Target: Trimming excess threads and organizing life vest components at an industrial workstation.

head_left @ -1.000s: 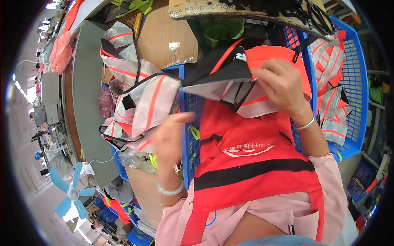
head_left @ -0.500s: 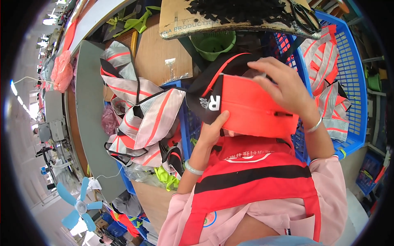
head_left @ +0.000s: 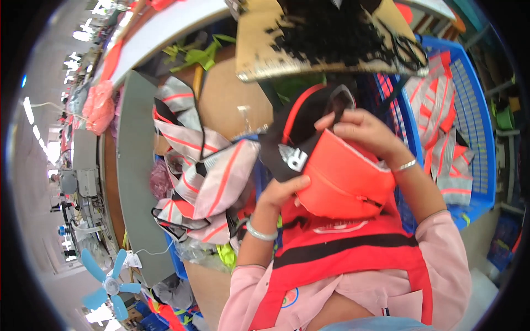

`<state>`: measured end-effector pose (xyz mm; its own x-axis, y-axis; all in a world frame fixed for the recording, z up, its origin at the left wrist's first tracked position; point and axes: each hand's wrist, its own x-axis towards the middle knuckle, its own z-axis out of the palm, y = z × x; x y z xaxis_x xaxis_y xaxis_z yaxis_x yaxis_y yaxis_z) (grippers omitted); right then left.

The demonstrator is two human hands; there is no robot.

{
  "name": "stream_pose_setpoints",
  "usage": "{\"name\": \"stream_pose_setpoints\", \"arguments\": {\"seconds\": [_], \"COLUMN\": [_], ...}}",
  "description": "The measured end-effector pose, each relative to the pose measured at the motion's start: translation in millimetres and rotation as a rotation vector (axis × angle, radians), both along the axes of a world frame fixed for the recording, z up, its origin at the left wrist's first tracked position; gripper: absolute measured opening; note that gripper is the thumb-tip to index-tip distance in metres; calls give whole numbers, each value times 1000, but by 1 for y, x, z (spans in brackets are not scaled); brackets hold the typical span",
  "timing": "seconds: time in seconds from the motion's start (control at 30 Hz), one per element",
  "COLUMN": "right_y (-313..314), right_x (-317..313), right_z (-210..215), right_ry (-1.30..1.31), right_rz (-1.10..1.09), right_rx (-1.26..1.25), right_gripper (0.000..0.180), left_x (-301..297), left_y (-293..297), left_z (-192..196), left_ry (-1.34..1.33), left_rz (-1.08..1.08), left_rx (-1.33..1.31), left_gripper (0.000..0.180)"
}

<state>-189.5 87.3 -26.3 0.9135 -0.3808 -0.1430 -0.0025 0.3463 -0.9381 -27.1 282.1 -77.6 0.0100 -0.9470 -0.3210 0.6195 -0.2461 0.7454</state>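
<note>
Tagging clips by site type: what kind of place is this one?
Most likely a garment sewing workshop. Both hands, left hand and right hand, fold an orange and black garment piece; a pile of grey and orange pieces lies left, more fill a blue basket.

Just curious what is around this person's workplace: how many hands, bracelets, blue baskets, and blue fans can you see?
Hands: 2, the left hand and right hand, both on the red and black garment
Bracelets: 2, one on the left wrist, one on the right wrist
Blue baskets: 1
Blue fans: 1
Total: 6
</note>
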Motion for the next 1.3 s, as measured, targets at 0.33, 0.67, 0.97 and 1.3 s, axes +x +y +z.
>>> {"name": "stream_pose_setpoints", "arguments": {"seconds": [0.33, 0.67, 0.97, 1.3], "right_y": [39, 43, 40, 66], "right_x": [-2, -20, -32, -42], "right_z": [-76, -41, -29, 0], "right_ry": [85, 54, 355, 265], "right_rz": [-12, -289, -76, -190], "right_rx": [-124, 64, 197, -601], "right_gripper": [13, 18, 27, 6], "left_x": [-40, -30, -57, 10], "left_y": [32, -5, 24, 90], "left_z": [-100, -81, -90, -59], "left_ry": [588, 437, -1005, -527], "left_rz": [419, 354, 216, -247], "left_rx": [91, 69, -294, -2], "left_gripper": [39, 32, 26, 22]}}
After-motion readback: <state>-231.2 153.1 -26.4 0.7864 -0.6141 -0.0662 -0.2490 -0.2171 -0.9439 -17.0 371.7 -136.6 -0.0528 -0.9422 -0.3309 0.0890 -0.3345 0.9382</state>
